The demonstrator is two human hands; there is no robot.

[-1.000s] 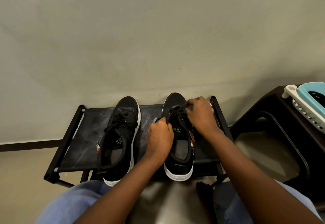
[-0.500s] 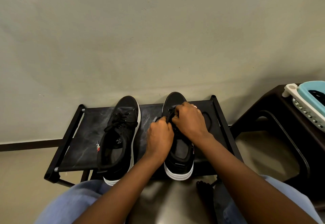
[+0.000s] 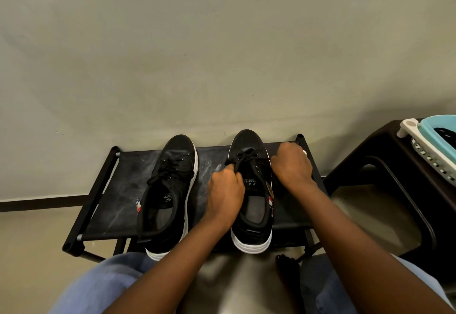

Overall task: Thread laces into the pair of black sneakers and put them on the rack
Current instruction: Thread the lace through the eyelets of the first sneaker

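Now both hands — lace taut.

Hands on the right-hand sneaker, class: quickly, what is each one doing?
Left hand: pinches the sneaker's lace.
Right hand: fingers curled at the sneaker's far side; a grip cannot be told.

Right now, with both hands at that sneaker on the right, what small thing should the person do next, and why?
Probably pull the lace ends outward to snug them. The left hand pinches the lace of the right sneaker, the right hand is curled at its other side, and both sneakers already stand on the rack.
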